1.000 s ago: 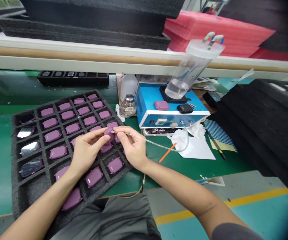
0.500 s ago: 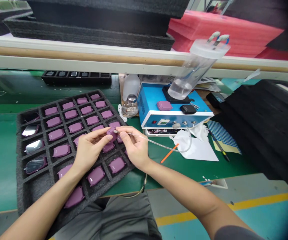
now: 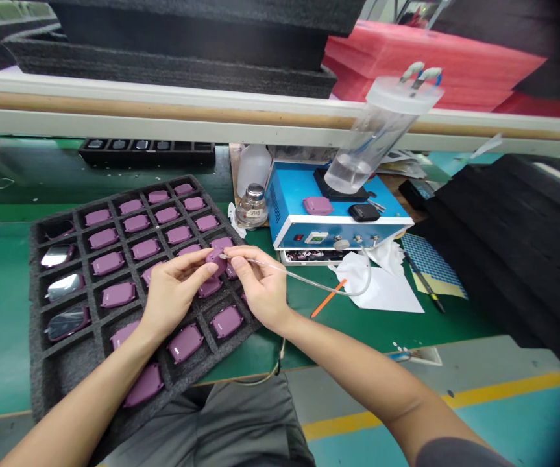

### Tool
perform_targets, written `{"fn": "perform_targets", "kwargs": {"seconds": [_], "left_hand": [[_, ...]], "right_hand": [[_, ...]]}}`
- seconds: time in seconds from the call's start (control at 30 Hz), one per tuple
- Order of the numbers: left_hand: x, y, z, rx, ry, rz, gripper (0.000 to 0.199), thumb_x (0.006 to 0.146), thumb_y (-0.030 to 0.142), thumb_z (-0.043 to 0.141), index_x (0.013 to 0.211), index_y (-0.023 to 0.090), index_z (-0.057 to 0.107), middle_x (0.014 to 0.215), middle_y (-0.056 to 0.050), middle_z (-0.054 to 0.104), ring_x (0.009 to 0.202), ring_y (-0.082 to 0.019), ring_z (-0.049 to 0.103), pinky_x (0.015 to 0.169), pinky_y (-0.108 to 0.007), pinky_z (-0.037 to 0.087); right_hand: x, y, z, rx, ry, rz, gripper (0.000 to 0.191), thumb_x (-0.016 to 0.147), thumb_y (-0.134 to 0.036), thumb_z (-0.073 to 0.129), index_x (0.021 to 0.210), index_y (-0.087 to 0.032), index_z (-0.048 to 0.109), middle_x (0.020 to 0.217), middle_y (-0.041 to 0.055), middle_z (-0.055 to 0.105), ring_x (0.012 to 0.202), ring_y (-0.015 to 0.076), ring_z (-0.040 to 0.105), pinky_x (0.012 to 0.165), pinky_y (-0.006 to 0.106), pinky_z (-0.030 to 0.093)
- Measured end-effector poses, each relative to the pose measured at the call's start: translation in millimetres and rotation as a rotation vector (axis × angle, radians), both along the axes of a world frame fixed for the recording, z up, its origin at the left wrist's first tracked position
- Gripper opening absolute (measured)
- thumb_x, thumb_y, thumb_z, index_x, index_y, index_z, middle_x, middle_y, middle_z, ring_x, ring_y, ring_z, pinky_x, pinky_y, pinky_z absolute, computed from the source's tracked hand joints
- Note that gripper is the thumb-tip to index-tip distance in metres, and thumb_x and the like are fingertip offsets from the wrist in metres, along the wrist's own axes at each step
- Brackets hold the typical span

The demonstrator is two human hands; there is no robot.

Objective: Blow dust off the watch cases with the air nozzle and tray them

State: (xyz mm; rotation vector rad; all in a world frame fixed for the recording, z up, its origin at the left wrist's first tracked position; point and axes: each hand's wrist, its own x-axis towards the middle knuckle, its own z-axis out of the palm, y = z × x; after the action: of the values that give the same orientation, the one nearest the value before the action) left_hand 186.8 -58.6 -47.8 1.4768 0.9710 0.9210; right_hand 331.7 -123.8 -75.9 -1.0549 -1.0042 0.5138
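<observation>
My left hand pinches a purple watch case by its edge, above a black foam tray. Closed round the end of a clear thin tube, my right hand holds the tube's tip against or very close to that case. The tube runs right, to the front of a blue box-shaped machine. Several more purple cases lie in the tray's compartments. In its left column some pieces with glossy dark faces are seated. My forearms and hands hide part of the tray.
On the machine stand a tilted clear cylinder, a purple case and a black case. A glass bottle is beside it. White paper, an orange stick and a pen lie right. Black foam sheets are stacked far right.
The whole view has shifted very slightly to the left. Both hands keep the same hold on the case and the tube.
</observation>
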Motion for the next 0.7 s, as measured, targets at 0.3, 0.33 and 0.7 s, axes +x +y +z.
{"fn": "perform_targets", "kwargs": {"seconds": [0.3,0.33,0.7], "left_hand": [[0.0,-1.0,2.7,0.005,0.015,0.001,0.052,0.069,0.050,0.089,0.108,0.016,0.082,0.109,-0.011,0.081,0.097,-0.028,0.077,0.093,-0.039,0.061],[-0.1,-1.0,2.9,0.003,0.016,0.001,0.052,0.069,0.050,0.089,0.108,0.016,0.082,0.109,-0.011,0.081,0.097,-0.028,0.077,0.093,-0.039,0.061],[-0.4,-0.6,0.3,0.004,0.001,-0.003,0.051,0.069,0.049,0.090,0.108,0.017,0.082,0.109,-0.011,0.081,0.095,-0.027,0.077,0.093,-0.039,0.061]], "right_hand": [[-1.1,0.6,-0.1,0.010,0.015,-0.006,0.020,0.095,-0.041,0.068,0.093,-0.023,0.076,0.099,0.0051,0.078,0.095,0.0179,0.074,0.086,0.031,0.062],[-1.0,0.6,-0.1,0.009,0.013,-0.005,0.020,0.095,-0.041,0.068,0.093,-0.023,0.076,0.099,0.0052,0.078,0.095,0.0179,0.074,0.086,0.031,0.062],[-0.7,0.7,-0.7,0.021,0.022,0.004,0.017,0.095,-0.038,0.068,0.094,-0.023,0.077,0.099,0.0049,0.078,0.095,0.0177,0.074,0.086,0.031,0.062]]}}
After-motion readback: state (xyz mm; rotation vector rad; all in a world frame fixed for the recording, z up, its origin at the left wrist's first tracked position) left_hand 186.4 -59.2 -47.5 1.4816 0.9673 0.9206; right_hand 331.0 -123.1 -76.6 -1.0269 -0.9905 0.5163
